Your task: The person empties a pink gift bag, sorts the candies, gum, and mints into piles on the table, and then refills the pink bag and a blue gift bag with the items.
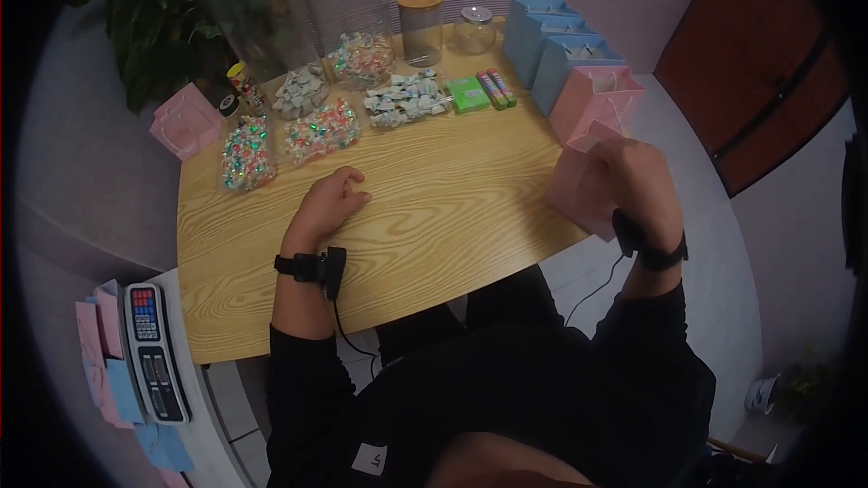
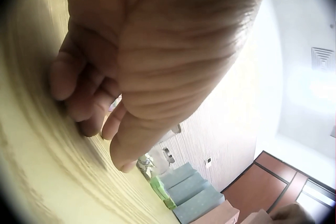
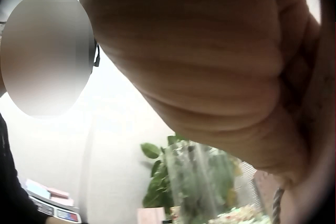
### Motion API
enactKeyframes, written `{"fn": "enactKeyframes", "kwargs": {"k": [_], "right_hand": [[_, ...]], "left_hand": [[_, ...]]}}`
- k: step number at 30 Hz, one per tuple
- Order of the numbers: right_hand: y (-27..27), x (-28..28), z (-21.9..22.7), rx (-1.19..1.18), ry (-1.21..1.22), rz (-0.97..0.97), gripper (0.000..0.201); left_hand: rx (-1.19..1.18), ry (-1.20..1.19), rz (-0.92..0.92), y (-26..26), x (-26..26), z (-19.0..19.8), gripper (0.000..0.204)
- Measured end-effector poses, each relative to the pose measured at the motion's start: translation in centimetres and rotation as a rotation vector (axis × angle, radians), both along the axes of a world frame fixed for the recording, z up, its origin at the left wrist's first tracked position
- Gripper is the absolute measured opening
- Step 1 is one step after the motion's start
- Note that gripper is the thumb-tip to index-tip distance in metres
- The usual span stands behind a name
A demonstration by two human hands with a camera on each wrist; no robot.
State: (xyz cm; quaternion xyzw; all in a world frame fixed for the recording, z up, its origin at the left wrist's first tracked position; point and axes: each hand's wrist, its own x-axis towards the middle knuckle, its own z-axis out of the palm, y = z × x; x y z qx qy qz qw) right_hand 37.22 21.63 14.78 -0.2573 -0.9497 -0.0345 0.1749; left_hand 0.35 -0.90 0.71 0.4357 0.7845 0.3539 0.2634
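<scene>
- The pink gift bag (image 1: 579, 183) is held up at the right edge of the wooden surface (image 1: 434, 217), just in front of the row of pink and blue gift bags (image 1: 561, 50) standing there.
- It is paper, so probably light and stiff-walled but easily creased; a cord handle (image 3: 276, 203) shows by the palm in the right wrist view. The handle or the top rim looks the sound place to take it, not the flat sides.
- The right hand (image 1: 637, 183) is curled around the bag's upper part; which fingers pinch paper and which the cord I cannot tell, since the hand hides it.
- The left hand (image 1: 330, 201) rests on the surface with fingers (image 2: 79, 90) loosely curled, tips touching the wood, holding nothing.
- Beyond the left hand lie bags of wrapped candies (image 1: 321, 131), apart from it.
- Further back stand a glass jar with a wooden lid (image 1: 421, 27) and a green box (image 1: 467, 93).
</scene>
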Motion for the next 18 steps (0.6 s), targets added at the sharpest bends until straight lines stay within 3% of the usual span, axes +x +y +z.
{"fn": "enactKeyframes", "kwargs": {"k": [6,9,11,12,14,15,17,18], "right_hand": [[-4.4,-8.5,-1.1,-0.072,0.088,0.310,0.007],[-4.6,-12.4,-0.8,-0.214,0.209,0.479,0.011],[-4.1,-14.6,-0.7,-0.327,0.276,0.569,0.014],[-3.8,-15.7,-0.9,-0.573,0.307,0.547,0.015],[-2.8,-17.8,-2.2,-1.006,0.366,0.519,0.018],[-2.2,-18.8,-3.6,-1.010,0.363,0.525,0.018],[-1.3,-20.7,-6.8,-1.603,0.503,0.517,0.017],[-1.1,-21.2,-8.3,-1.606,0.503,0.516,0.017]], "left_hand": [[-0.052,0.011,-0.043,-0.2,0.2,0.8,0.037],[0.011,-0.122,-0.085,-0.5,-0.9,0.6,0.033],[0.018,-0.418,0.004,-0.9,-1.3,1.3,0.043],[0.023,-0.416,0.016,-1.0,-1.6,1.4,0.043],[0.201,-0.811,0.122,-1.0,-1.9,1.6,0.062],[0.202,-0.810,0.128,-0.8,-1.4,1.7,0.062],[0.444,-0.978,0.180,-0.4,0.2,2.5,0.074],[0.442,-0.979,0.182,-0.5,0.2,2.3,0.074]]}}
